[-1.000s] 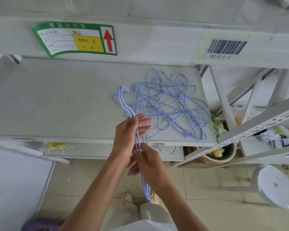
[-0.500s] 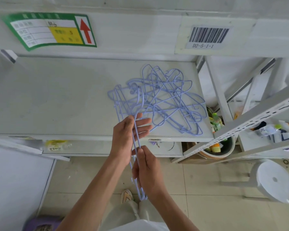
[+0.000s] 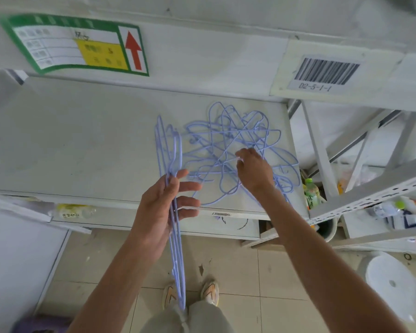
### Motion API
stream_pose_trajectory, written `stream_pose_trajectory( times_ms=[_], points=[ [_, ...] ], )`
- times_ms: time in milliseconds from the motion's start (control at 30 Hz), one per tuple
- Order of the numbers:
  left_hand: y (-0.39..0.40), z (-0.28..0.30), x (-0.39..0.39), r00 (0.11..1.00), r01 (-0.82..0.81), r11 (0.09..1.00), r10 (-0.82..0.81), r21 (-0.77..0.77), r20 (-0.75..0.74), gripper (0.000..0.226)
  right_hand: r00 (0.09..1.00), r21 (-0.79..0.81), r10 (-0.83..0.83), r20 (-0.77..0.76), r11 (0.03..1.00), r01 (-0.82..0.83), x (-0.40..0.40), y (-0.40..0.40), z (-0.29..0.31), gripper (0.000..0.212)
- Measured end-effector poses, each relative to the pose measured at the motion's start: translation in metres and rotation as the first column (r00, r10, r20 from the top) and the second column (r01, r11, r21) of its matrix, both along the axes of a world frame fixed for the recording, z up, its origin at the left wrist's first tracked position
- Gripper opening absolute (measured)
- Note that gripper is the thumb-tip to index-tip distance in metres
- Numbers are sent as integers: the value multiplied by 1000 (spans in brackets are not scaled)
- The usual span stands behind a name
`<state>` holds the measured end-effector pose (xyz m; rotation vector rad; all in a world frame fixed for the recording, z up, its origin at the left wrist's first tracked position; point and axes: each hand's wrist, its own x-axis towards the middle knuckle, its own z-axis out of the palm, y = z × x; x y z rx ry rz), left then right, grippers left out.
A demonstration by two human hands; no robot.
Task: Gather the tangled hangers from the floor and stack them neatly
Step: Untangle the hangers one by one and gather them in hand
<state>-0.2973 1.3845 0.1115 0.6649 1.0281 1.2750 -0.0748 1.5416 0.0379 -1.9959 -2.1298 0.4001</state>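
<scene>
A tangle of light purple wire hangers [image 3: 228, 143] lies on the right part of a white shelf board [image 3: 82, 145]. My left hand [image 3: 161, 207] grips an aligned bundle of the same hangers [image 3: 177, 255] edge-on; the bundle reaches from the shelf down to my feet. My right hand [image 3: 253, 171] rests on the tangle, its fingertips pinched on a wire of one hanger near the pile's middle. The pile's near right part is hidden behind that hand and wrist.
An upper shelf beam carries a green label [image 3: 79, 44] and a barcode sticker [image 3: 327, 72]. A grey rack [image 3: 370, 186] stands to the right, with a bin holding bottles [image 3: 312, 195] beside it. A white stool [image 3: 392, 284] sits on the tiled floor.
My right hand has let go of the bundle's lower end and moved up and right onto the tangle. The left hand still holds the bundle, now turned more edge-on.
</scene>
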Motion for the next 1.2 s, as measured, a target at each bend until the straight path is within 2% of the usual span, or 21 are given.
stream_pose_trajectory(
  times_ms=[67,133,233,367,500,700,867,1000,1067,1200],
  points=[
    [-8,-6,-6,997,11,1000,-11,3,-80,34,968,-53,153,198,988,-146,-8,30,-6,39],
    [-17,-12,-11,992,25,1000,-26,-9,-125,33,886,-87,292,361,956,-279,-17,47,-14,43],
    [-27,-18,-18,990,-1,999,-6,-47,-141,29,815,-71,358,456,927,-368,-23,58,-22,43],
    [-35,-22,-30,988,-87,993,75,-83,-135,32,774,-61,376,509,913,-403,-18,56,-22,21],
    [-36,-21,-35,984,-134,987,124,-83,-125,33,826,76,317,467,916,-394,-2,53,-10,4],
    [-30,-16,-33,978,-131,991,125,-21,-166,32,846,272,206,492,886,-375,13,46,29,13],
    [-22,-10,-31,977,-55,998,63,42,-203,32,933,397,121,338,880,-259,7,6,66,14],
    [-24,1,-34,978,87,989,-61,120,-201,33,990,410,39,135,907,-92,-18,-35,92,11],
    [-28,9,-37,977,65,989,-36,136,-208,33,996,370,16,82,928,-46,-32,-54,102,18],
    [-37,35,-63,962,14,988,29,156,-271,29,999,342,42,11,939,-43,-39,-80,118,15]
  ],
)
